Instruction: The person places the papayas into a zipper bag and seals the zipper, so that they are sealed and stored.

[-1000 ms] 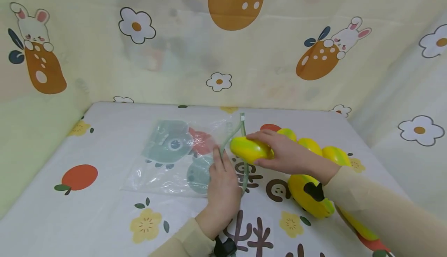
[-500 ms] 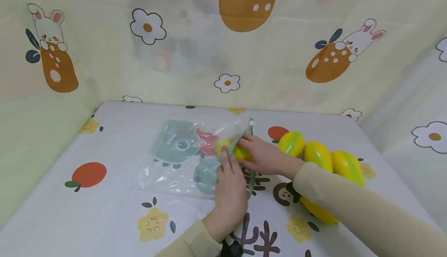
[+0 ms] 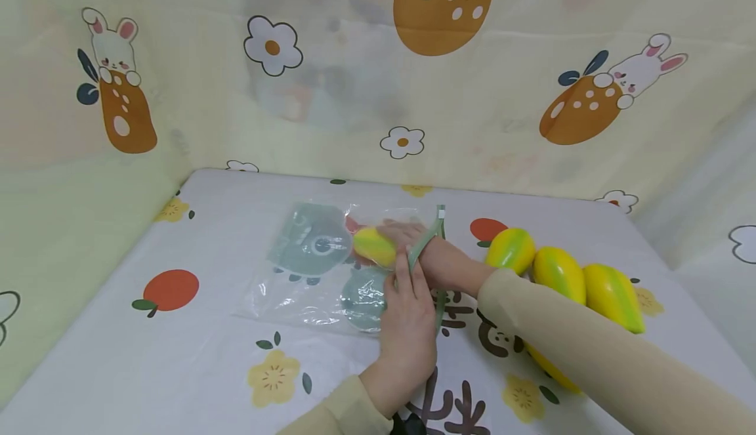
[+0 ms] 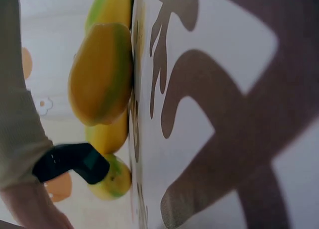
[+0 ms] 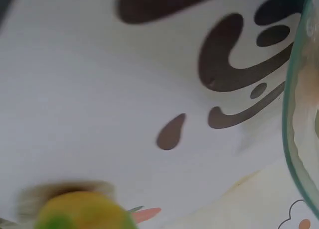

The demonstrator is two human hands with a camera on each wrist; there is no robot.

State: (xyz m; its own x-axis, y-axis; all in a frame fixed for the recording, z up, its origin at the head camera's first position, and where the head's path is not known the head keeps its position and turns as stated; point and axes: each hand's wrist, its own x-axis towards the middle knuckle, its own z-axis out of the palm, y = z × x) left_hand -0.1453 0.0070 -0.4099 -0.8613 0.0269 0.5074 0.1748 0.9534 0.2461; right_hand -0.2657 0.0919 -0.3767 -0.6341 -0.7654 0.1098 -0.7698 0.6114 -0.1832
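Evidently the right hand (image 3: 445, 264) reaches from the right through the mouth of a clear plastic bag (image 3: 307, 304), its fingers showing faintly behind the film. Just at their tips, inside the bag near its far side, lies one yellow-green fruit (image 3: 375, 247); through the shiny plastic I cannot tell whether the fingers grip it or merely touch it. The left hand (image 3: 409, 336) comes in from the near side, with straight fingers resting on the bag beside the green rim (image 3: 426, 241); its thumb is hidden. That rim stands raised over the right hand, with a small white piece at its far end.

The bag lies flat on the worktop (image 3: 207, 356), its closed end to the left, with pale teal shapes showing across it. To the right of the bag, three more fruits form a slanting row: a far one (image 3: 510, 251), a middle one (image 3: 559, 274) and a nearer, rightmost one (image 3: 614, 297). A further fruit (image 3: 552, 371) lies nearer, partly covered by the right sleeve (image 3: 567, 330). The worktop is white, printed with flowers and red fruit, and a patterned curtain (image 3: 331, 107) hangs along its far edge.
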